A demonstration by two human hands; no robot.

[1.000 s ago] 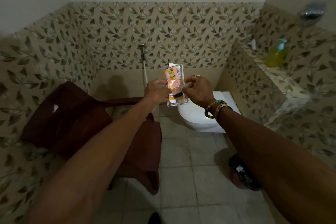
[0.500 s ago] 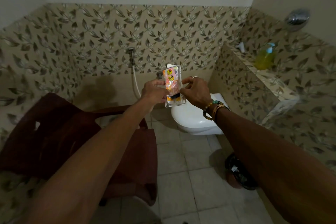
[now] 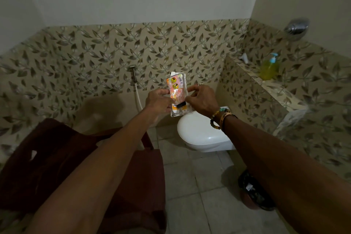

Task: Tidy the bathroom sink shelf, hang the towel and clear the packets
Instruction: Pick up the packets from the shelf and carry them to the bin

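Out in front of the chest, above the toilet, a clear plastic packet (image 3: 177, 94) with orange and yellow print is held upright between both hands. Left hand (image 3: 159, 100) pinches the packet's left edge, thumb and fingers closed on it. Right hand (image 3: 202, 100) pinches the right edge the same way, grip closed on the packet; a ring shows on one finger and beaded bracelets (image 3: 220, 118) sit on that wrist. A dark band crosses the packet's lower part; a barcode sits near its top. The top edge looks torn or folded, hard to tell which.

Below the hands, a white toilet (image 3: 203, 135) with its lid down stands against the back wall. A spray hose (image 3: 137, 89) hangs on the leaf-patterned tile just left of the packet. Right side, a tiled shelf (image 3: 273, 89) runs along the wall, well apart from the hands. On it a yellow-green pump bottle (image 3: 268, 68) stands upright, and a small white tube (image 3: 245, 57) lies further back. Something clear and blurred hangs off the shelf's near end (image 3: 290, 119); cannot tell what. A round chrome fitting (image 3: 296, 27) is on the wall above.

Lower left, a dark brown plastic chair (image 3: 57, 167) sits partly under the left forearm. On the tiled floor (image 3: 190, 186), a dark round bin (image 3: 254, 192) sits beside the right forearm.
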